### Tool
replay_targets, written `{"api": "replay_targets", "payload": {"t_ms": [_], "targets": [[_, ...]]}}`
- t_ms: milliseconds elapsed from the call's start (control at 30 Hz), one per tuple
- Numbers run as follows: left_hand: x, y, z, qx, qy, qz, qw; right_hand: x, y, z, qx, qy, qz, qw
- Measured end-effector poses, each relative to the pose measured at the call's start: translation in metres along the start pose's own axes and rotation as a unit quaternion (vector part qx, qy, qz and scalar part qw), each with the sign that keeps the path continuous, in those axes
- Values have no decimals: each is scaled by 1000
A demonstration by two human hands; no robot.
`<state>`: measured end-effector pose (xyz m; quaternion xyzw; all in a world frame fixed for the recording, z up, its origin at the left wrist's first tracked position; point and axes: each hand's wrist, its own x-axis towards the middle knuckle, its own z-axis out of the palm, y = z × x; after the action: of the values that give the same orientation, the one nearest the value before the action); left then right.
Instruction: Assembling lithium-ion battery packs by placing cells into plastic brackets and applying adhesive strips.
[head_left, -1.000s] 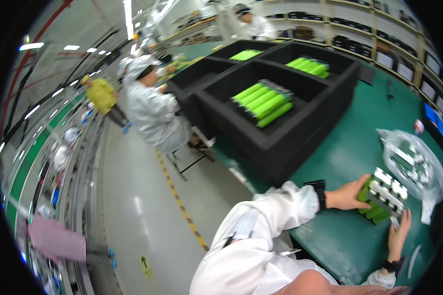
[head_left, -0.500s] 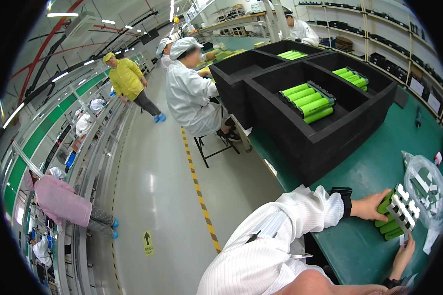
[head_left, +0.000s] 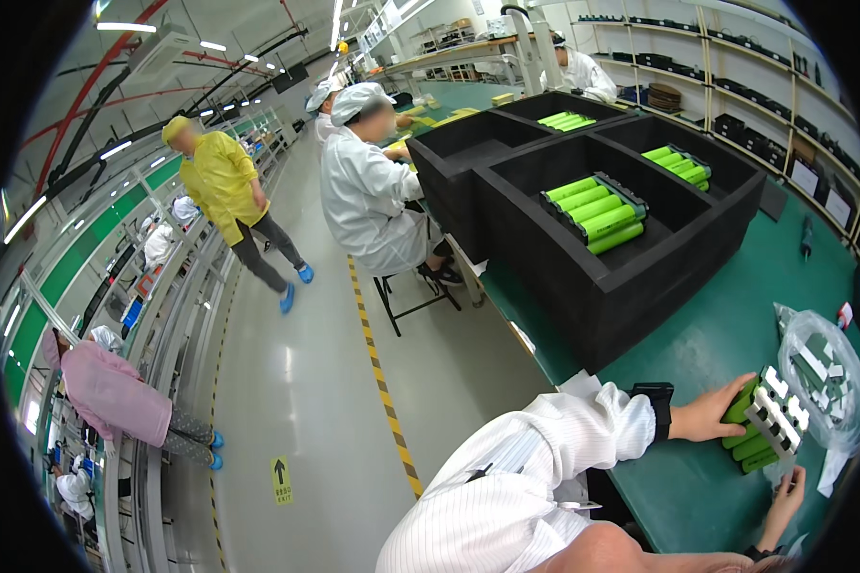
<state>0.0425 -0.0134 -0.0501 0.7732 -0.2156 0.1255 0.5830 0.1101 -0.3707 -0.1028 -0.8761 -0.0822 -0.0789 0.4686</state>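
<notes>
Bench: green bench (head_left: 702,334) under the grip; aisle floor (head_left: 306,411) well off to its left.
Battery pack: battery pack (head_left: 753,451) within the left-hand grip, green cells toward the palm, silvery metal strips (head_left: 779,413) facing up and right. Tilted; whether its base bears on the bench, cannot tell.
Left hand: left hand (head_left: 709,413) curled firmly around the pack's left side.
Right hand: right hand (head_left: 785,498) just below the pack, fingers drawn close together by a pale sliver (head_left: 782,468); pinch or mere contact, cannot tell.
Slip risk: main hold looks one-sided; loosened left fingers could let the pack roll or drop.
Strip risk: metal face is bare; anything conductive laid across it might short cells.
Bag risk: clear bag (head_left: 849,406) of white pieces just right of the grip; a swing that way could snag the film.
Foam tray: black tray (head_left: 631,310) ahead-left of the grip; its raised wall could knock a pack carried low.
</notes>
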Motion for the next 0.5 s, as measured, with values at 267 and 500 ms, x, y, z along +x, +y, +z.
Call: {"api": "replay_targets", "payload": {"t_ms": [267, 500], "targets": [[-19, 21, -4, 13, 159, 69, 985, -2, -26, -16, 30, 141, -72, 987], [-25, 53, -12, 45, 228, 202, 951, -22, -74, -14, -33, 206, -251, 945]]}}
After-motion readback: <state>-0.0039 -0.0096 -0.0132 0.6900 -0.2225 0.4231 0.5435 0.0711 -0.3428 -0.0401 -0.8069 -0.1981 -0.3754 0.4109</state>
